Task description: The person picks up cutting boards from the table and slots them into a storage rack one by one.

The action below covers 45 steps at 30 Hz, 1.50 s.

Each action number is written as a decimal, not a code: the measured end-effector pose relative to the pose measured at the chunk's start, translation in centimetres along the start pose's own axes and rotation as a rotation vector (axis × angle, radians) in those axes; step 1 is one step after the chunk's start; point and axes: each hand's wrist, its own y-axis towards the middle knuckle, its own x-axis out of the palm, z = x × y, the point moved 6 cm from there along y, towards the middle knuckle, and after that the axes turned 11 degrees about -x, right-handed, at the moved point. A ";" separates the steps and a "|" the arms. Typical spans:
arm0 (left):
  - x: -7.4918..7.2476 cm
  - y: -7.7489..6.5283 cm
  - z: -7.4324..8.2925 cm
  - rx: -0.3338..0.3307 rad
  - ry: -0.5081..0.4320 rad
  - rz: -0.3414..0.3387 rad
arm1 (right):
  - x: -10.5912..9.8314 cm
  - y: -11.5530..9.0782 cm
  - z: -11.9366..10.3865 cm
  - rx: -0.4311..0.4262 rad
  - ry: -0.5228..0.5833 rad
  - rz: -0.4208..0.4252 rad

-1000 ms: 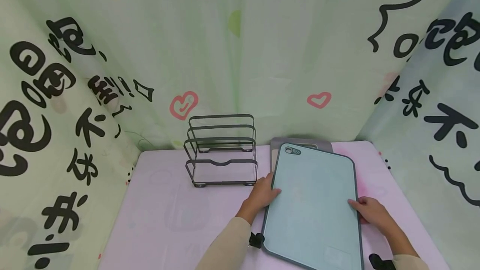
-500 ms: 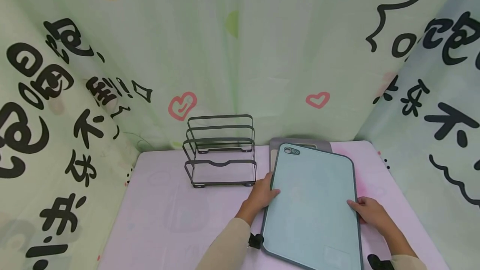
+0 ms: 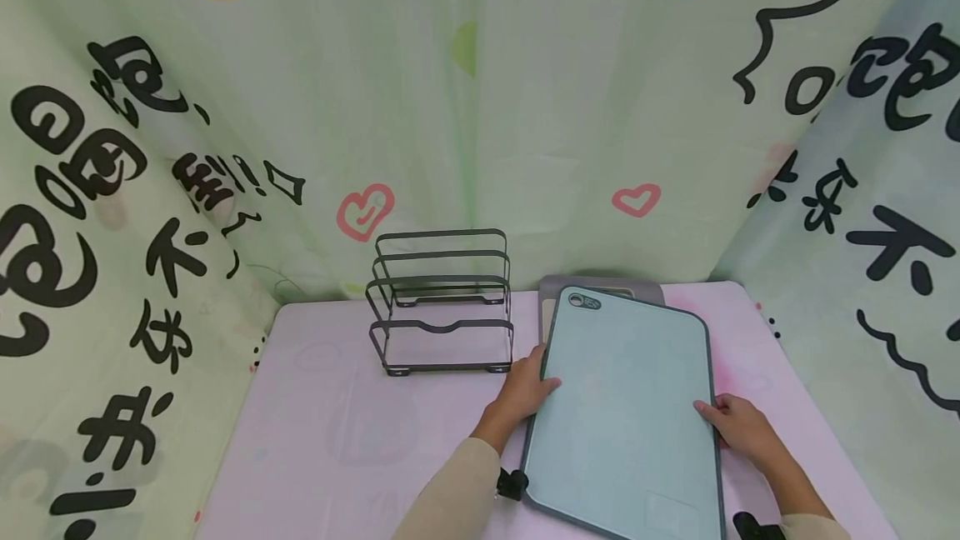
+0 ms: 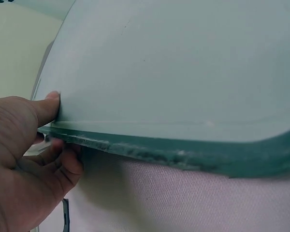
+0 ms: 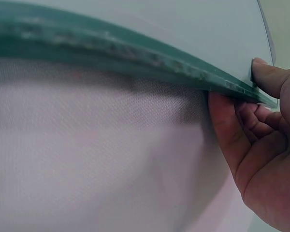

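Observation:
A large pale blue cutting board (image 3: 626,407) with a dark teal rim and a small oval hole in its upper left corner lies slanted before me. On its left edge my left hand (image 3: 521,390) grips it, thumb on top and fingers beneath, as the left wrist view shows on the board (image 4: 174,67). My right hand (image 3: 742,423) pinches the opposite edge the same way. In the right wrist view, the fingers of the right hand (image 5: 266,140) curl under the rim. The board's near end runs out of the head view.
Left of the board stands a black wire rack (image 3: 442,326) with several upright bars. A grey board (image 3: 648,292) lies partly hidden behind the blue one. The pinkish table (image 3: 315,423) meets a printed curtain (image 3: 555,107) at the back and sides.

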 end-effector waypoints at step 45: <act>-0.7 -0.9 1.8 0.025 -0.087 -0.038 | -2.5 -1.8 -1.1 -0.019 -0.010 0.054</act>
